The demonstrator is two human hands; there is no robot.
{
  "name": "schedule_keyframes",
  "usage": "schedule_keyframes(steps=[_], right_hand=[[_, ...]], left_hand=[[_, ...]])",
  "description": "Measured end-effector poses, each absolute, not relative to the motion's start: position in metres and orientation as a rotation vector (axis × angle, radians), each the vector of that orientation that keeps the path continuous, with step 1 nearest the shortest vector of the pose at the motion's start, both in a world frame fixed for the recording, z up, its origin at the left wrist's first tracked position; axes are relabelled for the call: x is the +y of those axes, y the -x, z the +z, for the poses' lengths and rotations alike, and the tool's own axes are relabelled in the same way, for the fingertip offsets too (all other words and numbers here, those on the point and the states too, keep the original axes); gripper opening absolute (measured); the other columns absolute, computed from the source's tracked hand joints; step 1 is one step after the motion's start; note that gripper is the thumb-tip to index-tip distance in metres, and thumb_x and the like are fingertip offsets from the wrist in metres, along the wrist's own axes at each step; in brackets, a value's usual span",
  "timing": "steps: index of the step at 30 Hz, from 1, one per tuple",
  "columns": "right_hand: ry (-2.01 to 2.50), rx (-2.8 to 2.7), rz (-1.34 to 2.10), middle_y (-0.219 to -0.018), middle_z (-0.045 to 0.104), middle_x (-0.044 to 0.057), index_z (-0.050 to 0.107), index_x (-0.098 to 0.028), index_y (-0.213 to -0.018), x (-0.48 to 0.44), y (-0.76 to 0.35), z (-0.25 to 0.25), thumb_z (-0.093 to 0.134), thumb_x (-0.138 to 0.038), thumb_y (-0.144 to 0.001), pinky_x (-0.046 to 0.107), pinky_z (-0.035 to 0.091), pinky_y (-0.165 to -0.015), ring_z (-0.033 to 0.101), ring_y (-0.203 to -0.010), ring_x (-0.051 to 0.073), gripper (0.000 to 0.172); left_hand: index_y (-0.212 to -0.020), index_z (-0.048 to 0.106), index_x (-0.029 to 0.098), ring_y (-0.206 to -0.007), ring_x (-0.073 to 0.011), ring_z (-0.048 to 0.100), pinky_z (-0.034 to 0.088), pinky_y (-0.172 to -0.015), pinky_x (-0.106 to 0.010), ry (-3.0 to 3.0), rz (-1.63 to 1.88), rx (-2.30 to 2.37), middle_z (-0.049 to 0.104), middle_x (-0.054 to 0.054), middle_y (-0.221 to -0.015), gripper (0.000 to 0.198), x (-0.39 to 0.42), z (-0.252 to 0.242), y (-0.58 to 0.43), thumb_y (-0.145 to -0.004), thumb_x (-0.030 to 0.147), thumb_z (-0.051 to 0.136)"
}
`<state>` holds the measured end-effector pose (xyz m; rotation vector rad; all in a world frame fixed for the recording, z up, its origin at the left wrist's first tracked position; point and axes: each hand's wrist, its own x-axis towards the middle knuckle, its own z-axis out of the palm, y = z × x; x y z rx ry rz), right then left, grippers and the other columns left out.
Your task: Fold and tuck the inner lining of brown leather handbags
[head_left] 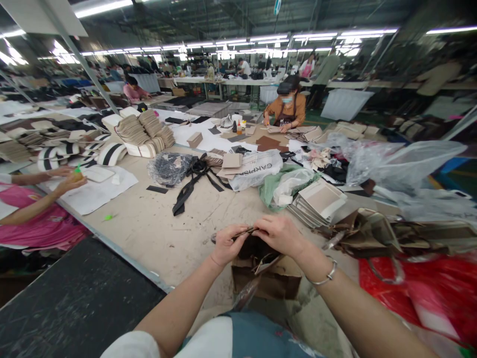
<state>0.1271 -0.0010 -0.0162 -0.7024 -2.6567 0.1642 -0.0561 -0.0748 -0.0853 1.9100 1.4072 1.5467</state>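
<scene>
My left hand (230, 243) and my right hand (278, 232) meet close together at the table's near edge. Both are closed, pinching the top edge of a brown bag (257, 251) between thumbs and fingers. The pinched edge is thin and dark, and my fingers cover part of it. Below my hands, the bag's dark inside and loose folds show in part. Under it is a brown boxy shape (266, 283); whether it is part of the bag I cannot tell. Slight motion blurs my right hand.
More brown bags (376, 231) lie to the right, above red plastic (439, 293). Stacked beige panels (320, 199), a green plastic bag (278, 186) and black straps (186, 194) lie ahead. One co-worker (286, 107) sits across the table; another's hands (70, 181) are at left.
</scene>
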Motion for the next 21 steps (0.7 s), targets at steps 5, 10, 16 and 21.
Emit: schedule_keyframes(steps=[5, 10, 16, 21], right_hand=[[0.539, -2.696, 0.151, -0.073, 0.059, 0.001, 0.066, -0.024, -0.097, 0.0010, -0.1299, -0.0151, 0.050, -0.024, -0.090, 0.023, 0.030, -0.058, 0.050, -0.065, 0.010, 0.018], [0.484, -2.688, 0.109, -0.072, 0.059, 0.001, 0.067, -0.022, -0.094, -0.0006, -0.1302, -0.0143, 0.047, -0.024, -0.091, 0.024, 0.031, -0.059, 0.051, -0.066, 0.010, 0.020], [0.442, -2.661, 0.037, -0.072, 0.060, 0.002, 0.066, -0.020, -0.093, -0.0057, -0.1332, -0.0137, 0.047, -0.021, -0.091, 0.024, 0.033, -0.059, 0.051, -0.065, 0.011, 0.019], [0.465, -2.677, 0.024, -0.074, 0.062, 0.002, 0.066, -0.021, -0.095, -0.0069, -0.1335, -0.0147, 0.048, -0.021, -0.091, 0.024, 0.034, -0.060, 0.053, -0.068, 0.011, 0.019]], left_hand=[[-0.093, 0.068, 0.017, -0.086, -0.0170, 0.068, 0.058, -0.080, -0.033, -1.943, 1.555, 1.416, 0.072, -0.007, -0.092, 0.015, -0.0756, -0.0815, 0.0561, -0.082, 0.019, 0.058], [-0.094, 0.067, 0.017, -0.087, -0.0174, 0.068, 0.057, -0.080, -0.033, -1.948, 1.563, 1.406, 0.072, -0.007, -0.093, 0.015, -0.0764, -0.0808, 0.0560, -0.081, 0.017, 0.059], [-0.096, 0.067, 0.018, -0.088, -0.0164, 0.067, 0.057, -0.081, -0.032, -1.976, 1.578, 1.419, 0.072, -0.006, -0.096, 0.018, -0.0782, -0.0812, 0.0544, -0.080, 0.014, 0.060], [-0.097, 0.067, 0.018, -0.090, -0.0170, 0.067, 0.056, -0.082, -0.033, -1.979, 1.559, 1.433, 0.071, -0.006, -0.097, 0.019, -0.0791, -0.0829, 0.0544, -0.079, 0.015, 0.061]])
